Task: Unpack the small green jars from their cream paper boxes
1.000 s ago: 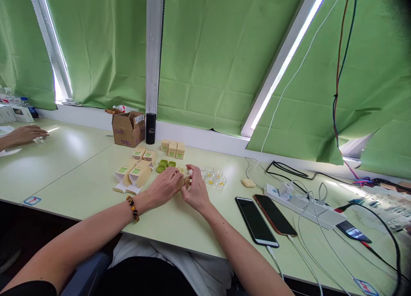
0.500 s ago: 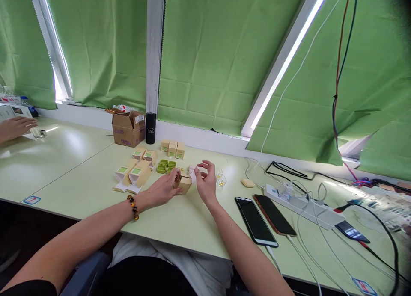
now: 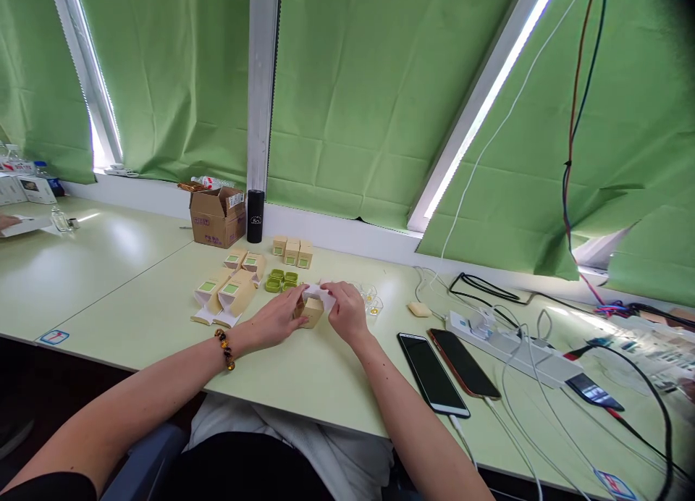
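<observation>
A small tan cardboard box (image 3: 311,311) stands upright near the table's front edge, with a white inner flap raised at its top. My left hand (image 3: 278,316) is closed around the box's left side. At the box's top right, the fingers of my right hand (image 3: 346,311) pinch the white flap (image 3: 318,292). Several small green containers (image 3: 274,285) sit just behind my left hand. Clear little cups with yellow bits (image 3: 374,310) lie beyond my right hand, partly hidden by it. To the left are several unfolded tan boxes (image 3: 234,291) with green labels.
Closed tan boxes (image 3: 292,252) stand in a row farther back, near a black tumbler (image 3: 255,216) and a cardboard carton (image 3: 216,219). On the right lie two phones (image 3: 433,374), a power strip (image 3: 510,349) and tangled cables. Another person's hand (image 3: 7,221) shows at far left.
My right hand has moved left and down onto the box top, its raised fingers now closed on the white flap. The other person's hand at far left has drawn back.
</observation>
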`<state>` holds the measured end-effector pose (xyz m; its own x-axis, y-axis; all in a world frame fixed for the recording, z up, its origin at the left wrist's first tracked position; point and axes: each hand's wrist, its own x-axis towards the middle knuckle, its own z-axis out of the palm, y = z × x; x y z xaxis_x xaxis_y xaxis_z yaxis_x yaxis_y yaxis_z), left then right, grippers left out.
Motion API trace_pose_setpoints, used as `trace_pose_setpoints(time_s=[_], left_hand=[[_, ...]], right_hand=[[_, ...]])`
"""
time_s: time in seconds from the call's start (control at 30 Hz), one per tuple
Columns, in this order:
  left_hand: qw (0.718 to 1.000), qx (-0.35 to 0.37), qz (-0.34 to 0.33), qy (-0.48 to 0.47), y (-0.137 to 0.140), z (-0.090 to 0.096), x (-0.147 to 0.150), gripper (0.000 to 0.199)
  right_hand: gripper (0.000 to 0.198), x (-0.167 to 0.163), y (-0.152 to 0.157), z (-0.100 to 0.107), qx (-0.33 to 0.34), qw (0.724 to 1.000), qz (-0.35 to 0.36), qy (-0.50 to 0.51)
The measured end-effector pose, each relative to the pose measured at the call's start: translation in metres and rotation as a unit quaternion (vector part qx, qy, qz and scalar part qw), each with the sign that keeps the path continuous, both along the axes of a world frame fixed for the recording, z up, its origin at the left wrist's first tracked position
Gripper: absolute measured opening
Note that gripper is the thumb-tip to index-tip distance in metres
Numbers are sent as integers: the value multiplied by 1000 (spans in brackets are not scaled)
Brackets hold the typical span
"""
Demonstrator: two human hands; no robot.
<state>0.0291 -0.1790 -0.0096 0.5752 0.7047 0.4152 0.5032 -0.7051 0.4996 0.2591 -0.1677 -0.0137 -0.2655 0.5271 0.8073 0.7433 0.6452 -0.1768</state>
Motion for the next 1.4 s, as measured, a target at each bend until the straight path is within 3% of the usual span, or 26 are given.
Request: trace_pose_setpoints(time_s=[0.1, 0.3, 0.53, 0.73, 0.83, 0.93, 1.0, 1.1, 1.2, 1.27, 1.4], left_hand=[[1000, 12, 0, -1, 3, -4, 0, 67], [1000, 29, 3, -1, 6, -7, 1, 68], [999, 52, 12, -2, 9, -10, 1, 62], [995, 99, 14, 26, 3, -6, 3, 69], [988, 142, 13, 53, -3, -1, 4, 70], [979, 184, 6, 90, -6, 1, 5, 72], [973, 203, 5, 114, -6, 2, 6, 72], [967, 217, 9, 133, -6, 1, 6, 68], [964, 223, 16, 142, -7, 3, 5, 60], [962, 229, 28, 149, -8, 6, 5, 59], [960, 237, 49, 139, -10, 10, 4, 62]], right_hand=[[48, -1, -2, 3, -28, 999, -5, -43], [31, -6, -8, 9, -24, 997, 53, 56], [22, -10, -15, 9, -40, 994, 100, 23], [16, -13, -13, 14, -132, 982, 37, 130], [16, -12, -10, 14, -225, 953, 29, 202], [16, -12, -8, 11, -303, 929, 26, 211], [14, -14, -8, 7, -301, 936, 26, 181], [12, -19, -8, -1, -240, 963, 16, 122], [13, -25, -7, -7, -206, 972, 0, 110], [11, -28, -6, -10, -226, 963, 4, 145], [10, -30, -5, -10, -297, 919, 52, 255]])
